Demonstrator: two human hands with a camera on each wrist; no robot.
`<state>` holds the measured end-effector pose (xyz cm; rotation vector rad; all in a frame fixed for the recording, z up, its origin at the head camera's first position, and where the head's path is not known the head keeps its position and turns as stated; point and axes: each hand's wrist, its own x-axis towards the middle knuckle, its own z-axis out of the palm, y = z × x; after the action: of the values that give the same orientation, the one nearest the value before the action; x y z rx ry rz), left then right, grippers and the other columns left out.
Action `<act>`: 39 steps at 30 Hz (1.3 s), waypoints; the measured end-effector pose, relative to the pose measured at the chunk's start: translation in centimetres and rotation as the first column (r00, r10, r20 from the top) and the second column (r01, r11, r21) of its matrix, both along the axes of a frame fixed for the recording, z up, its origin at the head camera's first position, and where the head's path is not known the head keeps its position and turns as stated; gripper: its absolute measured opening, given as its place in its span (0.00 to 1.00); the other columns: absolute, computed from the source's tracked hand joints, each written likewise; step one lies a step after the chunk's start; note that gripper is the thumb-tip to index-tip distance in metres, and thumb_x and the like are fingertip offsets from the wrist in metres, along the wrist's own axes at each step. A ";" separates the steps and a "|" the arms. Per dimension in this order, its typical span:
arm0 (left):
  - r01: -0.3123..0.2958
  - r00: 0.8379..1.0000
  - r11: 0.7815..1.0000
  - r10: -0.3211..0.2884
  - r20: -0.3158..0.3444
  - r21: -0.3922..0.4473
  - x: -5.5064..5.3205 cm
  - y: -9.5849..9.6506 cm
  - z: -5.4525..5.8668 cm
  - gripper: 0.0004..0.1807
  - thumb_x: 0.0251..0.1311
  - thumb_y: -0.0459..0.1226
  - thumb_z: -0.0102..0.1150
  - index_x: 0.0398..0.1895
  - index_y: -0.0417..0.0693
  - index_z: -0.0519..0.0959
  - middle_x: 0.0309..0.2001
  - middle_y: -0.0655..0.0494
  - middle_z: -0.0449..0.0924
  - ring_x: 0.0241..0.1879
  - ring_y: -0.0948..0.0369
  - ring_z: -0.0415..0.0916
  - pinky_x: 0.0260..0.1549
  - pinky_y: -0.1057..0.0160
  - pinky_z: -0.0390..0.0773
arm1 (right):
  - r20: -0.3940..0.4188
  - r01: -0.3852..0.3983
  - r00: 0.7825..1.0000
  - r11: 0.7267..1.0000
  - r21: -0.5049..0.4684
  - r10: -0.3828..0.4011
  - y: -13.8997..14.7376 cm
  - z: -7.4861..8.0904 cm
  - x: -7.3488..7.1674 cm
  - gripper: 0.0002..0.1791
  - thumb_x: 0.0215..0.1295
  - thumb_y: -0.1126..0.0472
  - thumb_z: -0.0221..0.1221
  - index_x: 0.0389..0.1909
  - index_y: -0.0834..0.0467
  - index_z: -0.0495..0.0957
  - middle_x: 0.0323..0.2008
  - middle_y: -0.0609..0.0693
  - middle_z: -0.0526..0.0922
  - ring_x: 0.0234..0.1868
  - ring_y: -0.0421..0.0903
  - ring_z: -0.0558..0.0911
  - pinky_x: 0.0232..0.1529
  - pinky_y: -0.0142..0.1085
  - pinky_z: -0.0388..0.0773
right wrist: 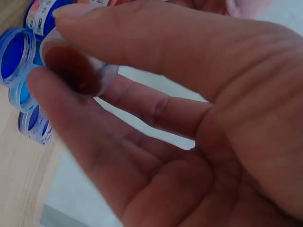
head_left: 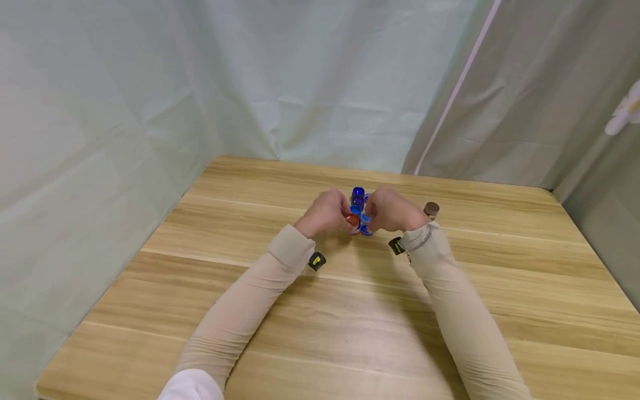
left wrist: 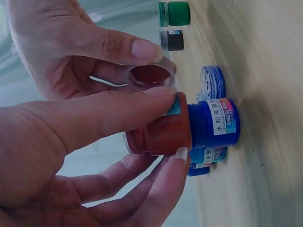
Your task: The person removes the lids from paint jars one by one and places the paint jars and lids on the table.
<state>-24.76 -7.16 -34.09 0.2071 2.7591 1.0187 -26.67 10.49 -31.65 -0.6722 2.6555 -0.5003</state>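
Note:
My left hand (head_left: 327, 212) grips a small jar of red-brown paint (left wrist: 165, 132), thumb on one side and fingers on the other. Between the thumb and fingers of my right hand (head_left: 392, 210) is a clear round lid (right wrist: 71, 68), stained red-brown inside; it is apart from the jar. Just beyond the held jar, a blue gouache jar (left wrist: 218, 124) stands on the table among other blue jars, partly covered by one another. Loose lids smeared with blue paint, one dark blue (right wrist: 14, 54) and one light blue (right wrist: 21, 92), lie beside them.
A brown-topped jar (head_left: 431, 209) stands right of my right hand. The left wrist view shows a green jar (left wrist: 179, 13) and a dark grey jar (left wrist: 175, 40) farther off. The wooden table (head_left: 165, 278) meets hanging curtains (head_left: 320, 83) at its back edge.

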 end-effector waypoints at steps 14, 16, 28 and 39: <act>0.055 0.998 0.991 -0.053 0.024 -0.119 0.5 0.9 0.2 0.20 0.41 0.30 0.80 0.10 0.49 0.74 0.17 0.61 0.67 0.24 0.61 0.67 0.22 0.67 0.66 | -0.012 -0.084 0.996 0.986 0.145 0.087 -0.9 -0.7 0.3 0.05 0.54 0.64 0.71 0.27 0.60 0.84 0.26 0.47 0.81 0.29 0.42 0.76 0.26 0.29 0.72; 0.057 0.998 0.988 -0.056 0.013 -0.140 0.5 1.0 -0.1 0.21 0.41 0.29 0.79 0.10 0.49 0.72 0.16 0.61 0.65 0.23 0.61 0.65 0.20 0.67 0.64 | -0.009 -0.081 0.996 0.985 0.152 0.084 -0.9 -0.7 0.4 0.06 0.53 0.64 0.72 0.27 0.60 0.84 0.27 0.47 0.82 0.29 0.42 0.76 0.27 0.29 0.72; 0.025 0.999 0.977 -0.016 0.044 -0.213 0.9 1.9 -1.4 0.18 0.40 0.29 0.81 0.32 0.41 0.79 0.33 0.50 0.81 0.30 0.56 0.76 0.32 0.62 0.81 | 0.037 -0.087 0.996 0.978 0.190 0.081 -1.1 -0.9 0.4 0.08 0.53 0.62 0.76 0.29 0.59 0.85 0.28 0.47 0.83 0.30 0.41 0.77 0.29 0.29 0.76; 0.031 0.999 0.972 -0.023 0.036 -0.232 0.6 1.6 -1.7 0.20 0.39 0.29 0.82 0.34 0.39 0.79 0.30 0.53 0.79 0.28 0.59 0.74 0.25 0.66 0.77 | 0.123 -0.178 0.978 0.980 0.091 0.166 0.5 -1.7 -1.2 0.11 0.55 0.61 0.76 0.37 0.59 0.86 0.38 0.50 0.90 0.40 0.42 0.86 0.44 0.36 0.84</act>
<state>-24.18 -5.51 -35.83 0.1898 2.8061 0.6772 -27.83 10.96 -33.32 -0.8080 2.4692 -0.3418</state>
